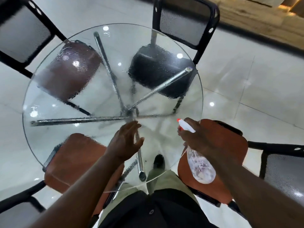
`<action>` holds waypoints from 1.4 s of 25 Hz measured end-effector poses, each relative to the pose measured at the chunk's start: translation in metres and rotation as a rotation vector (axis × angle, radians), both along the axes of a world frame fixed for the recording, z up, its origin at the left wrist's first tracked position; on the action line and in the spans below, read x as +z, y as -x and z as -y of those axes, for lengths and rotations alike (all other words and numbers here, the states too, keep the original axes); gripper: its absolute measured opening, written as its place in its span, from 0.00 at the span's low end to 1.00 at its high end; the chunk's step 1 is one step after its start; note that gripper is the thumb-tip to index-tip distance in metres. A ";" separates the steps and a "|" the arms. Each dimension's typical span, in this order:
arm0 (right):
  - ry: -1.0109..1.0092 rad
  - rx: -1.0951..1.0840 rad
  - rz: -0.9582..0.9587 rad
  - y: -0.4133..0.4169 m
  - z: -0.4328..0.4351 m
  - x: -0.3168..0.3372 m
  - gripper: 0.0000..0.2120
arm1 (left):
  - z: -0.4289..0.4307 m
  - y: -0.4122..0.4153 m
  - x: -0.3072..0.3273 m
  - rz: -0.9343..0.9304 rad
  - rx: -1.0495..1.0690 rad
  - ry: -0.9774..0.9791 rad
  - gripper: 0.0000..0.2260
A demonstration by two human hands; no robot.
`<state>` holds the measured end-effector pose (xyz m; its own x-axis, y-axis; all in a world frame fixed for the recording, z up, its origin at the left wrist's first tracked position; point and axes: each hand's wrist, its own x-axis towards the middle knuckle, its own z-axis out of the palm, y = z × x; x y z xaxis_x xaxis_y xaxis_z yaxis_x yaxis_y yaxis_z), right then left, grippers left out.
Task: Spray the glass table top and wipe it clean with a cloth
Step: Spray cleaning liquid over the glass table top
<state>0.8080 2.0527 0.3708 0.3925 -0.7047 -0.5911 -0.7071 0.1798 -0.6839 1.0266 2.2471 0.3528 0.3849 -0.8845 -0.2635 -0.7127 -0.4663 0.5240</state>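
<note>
Two hands over wet glass table top (49,99): left hand (125,142) empty, fingers spread; right hand (197,137) grips spray bottle (199,163).

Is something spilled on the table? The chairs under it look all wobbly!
Not a spill, most likely. The glass table top is covered in droplets, thickest on its far half, so the chair seats beneath look rippled. The right hand grips a spray bottle. Nothing looks broken; no cloth is in view.
</note>
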 end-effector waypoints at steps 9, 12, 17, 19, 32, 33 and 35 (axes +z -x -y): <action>0.137 0.247 0.084 -0.116 -0.123 0.040 0.14 | -0.173 -0.033 0.027 0.015 0.279 0.044 0.26; 0.126 0.284 0.123 -0.158 -0.181 0.042 0.05 | -0.244 -0.036 0.030 -0.005 0.380 0.022 0.27; 0.073 0.323 0.139 -0.209 -0.275 0.036 0.18 | -0.335 -0.041 0.032 -0.040 0.496 0.009 0.27; 0.077 0.315 0.164 -0.226 -0.303 0.033 0.15 | -0.358 -0.045 0.033 -0.024 0.512 0.037 0.26; 0.210 0.452 -0.051 -0.182 -0.356 0.008 0.08 | -0.387 -0.045 0.010 -0.086 0.381 -0.015 0.27; 0.211 0.462 -0.084 -0.170 -0.356 0.009 0.06 | -0.381 -0.042 0.009 -0.085 0.355 -0.021 0.27; 0.207 0.477 -0.124 -0.142 -0.351 0.006 0.05 | -0.369 -0.037 0.009 -0.081 0.312 -0.026 0.28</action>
